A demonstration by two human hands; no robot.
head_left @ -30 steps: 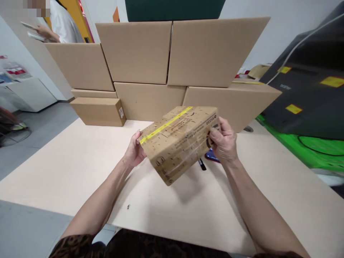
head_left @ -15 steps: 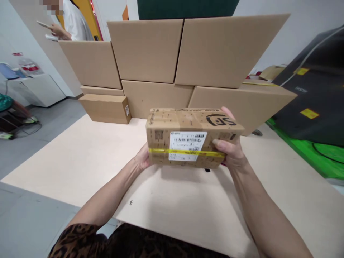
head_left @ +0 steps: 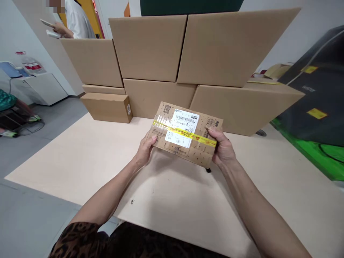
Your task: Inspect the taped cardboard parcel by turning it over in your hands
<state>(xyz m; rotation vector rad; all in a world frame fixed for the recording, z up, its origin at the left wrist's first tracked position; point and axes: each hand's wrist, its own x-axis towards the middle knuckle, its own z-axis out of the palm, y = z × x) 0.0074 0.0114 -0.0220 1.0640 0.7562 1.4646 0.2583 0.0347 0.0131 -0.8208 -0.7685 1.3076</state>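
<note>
Between my hands is a brown cardboard parcel box [head_left: 161, 139], held above the table [head_left: 107, 143] and tilted so its labelled face points at me. A white shipping label [head_left: 178, 143] and a strip of yellow tape cross that face. My left hand [head_left: 145, 148] grips the left edge, thumb on the front. At the right edge, my right hand [head_left: 223, 147] is closed round the box with its thumb lying on the face. The other fingers of both hands are mostly hidden behind the parcel.
Large plain cartons [head_left: 150, 48] are stacked along the table's far side. A smaller closed box [head_left: 104, 107] stands before them at the left. A person [head_left: 79, 21] stands behind the stack, far left. A dark object with yellow stickers [head_left: 301, 96] is at the right.
The parcel has turned in my hands: its top side with the large logo is out of sight and the labelled face shows fully. It now slants down to the right. My left thumb has come onto its front.
</note>
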